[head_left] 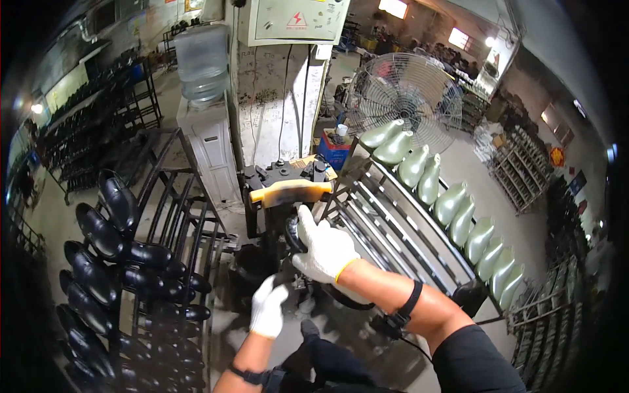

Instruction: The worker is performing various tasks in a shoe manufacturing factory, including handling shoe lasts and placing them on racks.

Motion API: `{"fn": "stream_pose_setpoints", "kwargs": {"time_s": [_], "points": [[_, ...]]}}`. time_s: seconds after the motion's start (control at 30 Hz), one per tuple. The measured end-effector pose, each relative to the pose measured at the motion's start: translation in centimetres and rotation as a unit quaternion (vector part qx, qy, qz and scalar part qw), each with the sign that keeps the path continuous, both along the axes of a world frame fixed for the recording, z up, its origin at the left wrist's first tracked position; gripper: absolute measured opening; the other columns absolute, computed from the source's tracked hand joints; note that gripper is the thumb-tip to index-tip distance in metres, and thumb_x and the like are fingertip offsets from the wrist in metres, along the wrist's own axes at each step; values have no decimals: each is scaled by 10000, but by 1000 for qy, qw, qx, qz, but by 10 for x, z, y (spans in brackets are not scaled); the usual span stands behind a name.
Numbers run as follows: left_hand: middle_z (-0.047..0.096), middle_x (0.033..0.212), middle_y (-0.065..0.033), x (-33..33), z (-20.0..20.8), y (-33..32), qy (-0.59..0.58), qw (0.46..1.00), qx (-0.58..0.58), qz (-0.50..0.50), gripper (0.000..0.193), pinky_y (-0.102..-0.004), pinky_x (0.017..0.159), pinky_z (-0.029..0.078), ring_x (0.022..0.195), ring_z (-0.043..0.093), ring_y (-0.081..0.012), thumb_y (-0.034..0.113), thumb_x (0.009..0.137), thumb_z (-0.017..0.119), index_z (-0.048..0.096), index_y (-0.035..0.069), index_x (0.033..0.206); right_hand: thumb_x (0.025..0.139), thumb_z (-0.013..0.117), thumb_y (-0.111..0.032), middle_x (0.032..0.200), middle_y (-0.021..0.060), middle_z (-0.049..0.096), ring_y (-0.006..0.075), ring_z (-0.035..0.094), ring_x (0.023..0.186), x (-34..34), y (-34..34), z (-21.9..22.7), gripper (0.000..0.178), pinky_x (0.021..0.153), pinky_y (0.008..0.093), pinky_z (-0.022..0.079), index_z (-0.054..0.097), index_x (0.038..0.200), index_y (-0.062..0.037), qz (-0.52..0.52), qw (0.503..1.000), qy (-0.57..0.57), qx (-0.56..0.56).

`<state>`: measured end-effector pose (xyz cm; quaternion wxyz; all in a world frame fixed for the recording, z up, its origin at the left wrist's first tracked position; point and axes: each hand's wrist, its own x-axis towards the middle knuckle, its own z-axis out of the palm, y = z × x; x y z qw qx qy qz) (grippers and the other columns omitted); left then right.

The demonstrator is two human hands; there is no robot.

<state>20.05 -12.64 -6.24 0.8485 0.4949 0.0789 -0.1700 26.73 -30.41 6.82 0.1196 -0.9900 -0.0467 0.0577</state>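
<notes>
A machine with a yellow padded bar (pixel 291 192) on its black head stands in front of me. My right hand (pixel 325 250), in a white knit glove, is at the machine just below the bar. Its fingers close around a black rounded piece (pixel 294 234), mostly hidden by the glove and the shadow, so I cannot make out its kind. My left hand (pixel 268 308), gloved the same way, hangs lower and to the left with its fingers apart and nothing in them. Dark straps circle both forearms.
A rack on the left carries several shiny black shoes (pixel 92 265). On the right, a metal rack (pixel 386 226) bears a row of pale green shoe lasts (pixel 429 180). Behind are a large fan (pixel 406 92), a water dispenser (pixel 204 124) and an electrical box (pixel 298 23).
</notes>
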Motion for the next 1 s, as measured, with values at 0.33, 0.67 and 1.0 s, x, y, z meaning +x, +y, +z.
{"fn": "stream_pose_setpoints", "kwargs": {"time_s": [0.33,0.67,1.0], "points": [[708,1053,-121,42,-13,-66,-126,968,161,147,217,-362,859,538,949,653,-183,146,1011,669,688,-13,1156,979,728,-446,1170,220,764,317,739,1096,-17,-41,-50,549,965,411,557,710,1267,20,-112,915,108,373],[705,1163,-58,45,31,-28,-68,980,186,18,306,-295,936,526,1040,651,-126,73,1001,594,655,-18,1287,943,811,-275,1110,161,750,197,711,1002,-26,-16,-68,463,922,375,580,659,1240,46,-240,795,101,548],[702,1034,-69,38,13,-42,-96,992,79,31,240,-285,822,543,938,655,-127,75,1032,613,657,-12,1252,933,840,-136,1023,104,730,146,679,916,-39,-20,-100,314,806,331,571,657,1146,5,-218,808,-18,546]]}}
